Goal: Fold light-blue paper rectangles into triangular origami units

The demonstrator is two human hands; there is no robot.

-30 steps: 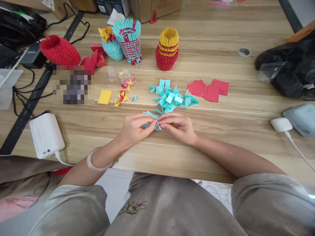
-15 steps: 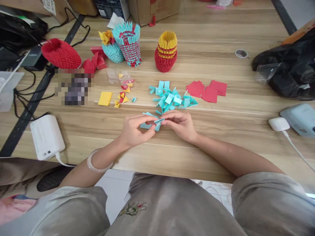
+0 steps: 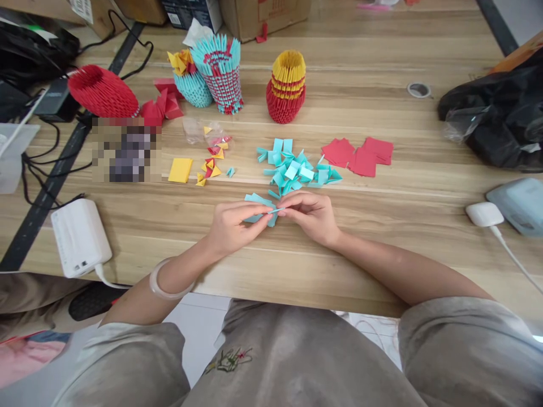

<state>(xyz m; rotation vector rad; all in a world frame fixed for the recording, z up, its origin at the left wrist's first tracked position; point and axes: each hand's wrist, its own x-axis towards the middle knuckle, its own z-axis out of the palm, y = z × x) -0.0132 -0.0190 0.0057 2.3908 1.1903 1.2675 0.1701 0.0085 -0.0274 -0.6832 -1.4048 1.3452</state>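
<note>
Between both hands is a small piece of light-blue paper (image 3: 275,211), folded flat and seen nearly edge-on. My left hand (image 3: 237,224) pinches one end of it between thumb and fingers. The other end is gripped by the fingertips of my right hand (image 3: 311,216). Beneath the fingers lie flat light-blue paper sheets (image 3: 255,199), partly hidden by my left hand. Just beyond the hands is a loose pile of folded light-blue paper pieces (image 3: 292,169).
Red paper squares (image 3: 363,161) lie right of the pile; yellow paper (image 3: 180,170) and small folded triangles (image 3: 210,165) lie left. Farther back stand a red-and-yellow paper vase (image 3: 286,87) and a blue-and-red one (image 3: 220,76). A white power bank (image 3: 80,237) sits front left.
The light-blue paper between my fingers had its folded layers spread apart; now they are pressed together flat. My left fingertips have closed in on it, nearer to my right ones.
</note>
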